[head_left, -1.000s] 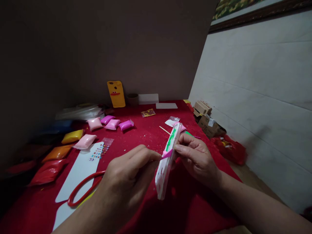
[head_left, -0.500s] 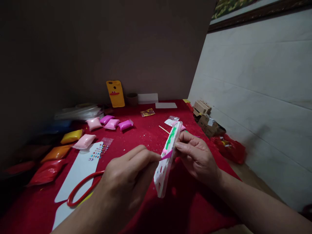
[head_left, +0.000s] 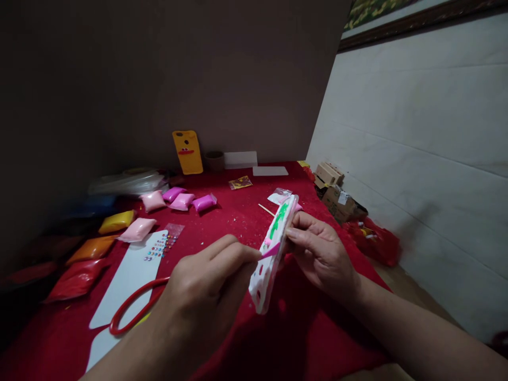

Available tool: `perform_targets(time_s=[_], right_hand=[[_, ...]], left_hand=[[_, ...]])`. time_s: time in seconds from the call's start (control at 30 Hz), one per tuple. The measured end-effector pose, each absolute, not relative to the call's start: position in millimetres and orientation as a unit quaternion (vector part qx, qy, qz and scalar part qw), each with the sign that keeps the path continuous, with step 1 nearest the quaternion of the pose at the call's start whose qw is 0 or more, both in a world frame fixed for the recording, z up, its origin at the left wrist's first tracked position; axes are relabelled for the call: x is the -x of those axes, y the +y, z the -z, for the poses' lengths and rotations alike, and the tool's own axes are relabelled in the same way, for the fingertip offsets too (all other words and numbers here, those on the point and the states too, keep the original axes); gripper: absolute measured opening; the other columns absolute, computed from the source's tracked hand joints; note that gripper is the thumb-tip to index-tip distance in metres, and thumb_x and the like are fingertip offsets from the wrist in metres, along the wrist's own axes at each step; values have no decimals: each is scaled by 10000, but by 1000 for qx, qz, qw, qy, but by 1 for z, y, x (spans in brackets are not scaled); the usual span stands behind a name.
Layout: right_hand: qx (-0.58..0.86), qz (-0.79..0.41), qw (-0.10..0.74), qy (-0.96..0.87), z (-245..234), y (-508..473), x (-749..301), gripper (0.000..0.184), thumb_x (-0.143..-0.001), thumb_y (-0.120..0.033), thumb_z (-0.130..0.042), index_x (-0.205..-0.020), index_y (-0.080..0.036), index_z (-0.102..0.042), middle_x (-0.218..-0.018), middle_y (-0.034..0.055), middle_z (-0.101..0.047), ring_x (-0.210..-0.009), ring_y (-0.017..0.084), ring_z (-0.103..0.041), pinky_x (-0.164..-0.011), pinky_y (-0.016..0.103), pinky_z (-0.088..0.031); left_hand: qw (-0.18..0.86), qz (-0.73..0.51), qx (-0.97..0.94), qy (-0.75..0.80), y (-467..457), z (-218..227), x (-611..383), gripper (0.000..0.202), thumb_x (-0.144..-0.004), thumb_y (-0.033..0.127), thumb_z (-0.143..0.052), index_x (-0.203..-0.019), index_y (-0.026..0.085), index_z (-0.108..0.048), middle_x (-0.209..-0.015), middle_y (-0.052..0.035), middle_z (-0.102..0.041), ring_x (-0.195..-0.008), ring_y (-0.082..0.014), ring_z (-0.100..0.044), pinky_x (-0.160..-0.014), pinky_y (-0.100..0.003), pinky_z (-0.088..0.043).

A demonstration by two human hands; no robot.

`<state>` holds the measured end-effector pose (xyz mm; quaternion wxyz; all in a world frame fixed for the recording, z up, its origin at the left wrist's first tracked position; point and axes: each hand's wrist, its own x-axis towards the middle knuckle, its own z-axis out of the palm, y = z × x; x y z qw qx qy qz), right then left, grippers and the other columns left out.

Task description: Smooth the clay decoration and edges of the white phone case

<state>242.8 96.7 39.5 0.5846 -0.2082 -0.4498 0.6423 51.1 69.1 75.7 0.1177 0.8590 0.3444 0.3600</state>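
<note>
My right hand (head_left: 323, 256) grips a white phone case (head_left: 265, 278) from behind, holding it almost edge-on above the red cloth. The case bears a green clay shape (head_left: 279, 219) and small pink spots. My left hand (head_left: 206, 286) is closed in a pinch on a thin pink tool (head_left: 271, 251), whose tip touches the case's front near the middle. Red-handled scissors (head_left: 133, 307) lie just left of my left wrist.
Packets of clay in pink (head_left: 180, 201), yellow (head_left: 117, 222), orange and red (head_left: 77, 280) lie at the left with a gem sticker sheet (head_left: 162, 244) and white cards (head_left: 127, 278). A yellow phone case (head_left: 188, 152) leans on the back wall. Cardboard boxes (head_left: 335, 193) sit at the table's right edge.
The white case has tilted slightly, its lower end swinging left and up. Both hands keep their grip and shift only a little.
</note>
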Motion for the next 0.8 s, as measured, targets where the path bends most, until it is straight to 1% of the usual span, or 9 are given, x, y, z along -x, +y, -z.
perform_targets(time_s=[0.13,0.3,0.47,0.63,0.8], right_hand=[[215,-634,590,-450,-38,98,-243,118,-852,-155,-584,-772,-156,-671,-646,0,-641,-569,88,-594,-563,194,-518],[216,-630,592,-453,-38,98,-243,115,-853,-150,-583,-780,-160,-671,-648,0,-642,-572,94,-596,-564,201,-516],[213,-633,584,-461,-38,96,-243,119,-870,-153,-576,-791,-161,-665,-645,-4,-635,-574,92,-594,-578,206,-514],[214,-631,577,-472,-35,96,-244,110,-888,-180,-571,-836,-166,-666,-640,0,-646,-572,100,-601,-594,223,-519],[219,-619,583,-478,-34,98,-243,94,-877,-196,-587,-833,-170,-666,-656,-1,-646,-581,106,-597,-589,230,-516]], left_hand=[[79,-359,-865,342,67,-78,-52,168,-916,79,-486,-855,189,-599,-691,40,-529,-573,-68,-489,-524,-201,-345],[79,-369,-858,348,66,-79,-53,152,-911,88,-500,-888,188,-612,-680,42,-539,-585,-67,-510,-542,-181,-371],[75,-364,-864,340,66,-78,-53,162,-906,72,-494,-891,189,-605,-688,40,-544,-579,-70,-500,-528,-186,-361],[56,-353,-867,347,66,-77,-52,190,-920,94,-464,-826,176,-608,-662,32,-524,-527,-75,-472,-488,-211,-338],[70,-360,-863,348,66,-80,-53,204,-906,75,-475,-772,182,-584,-640,44,-511,-517,-68,-449,-483,-194,-339]])
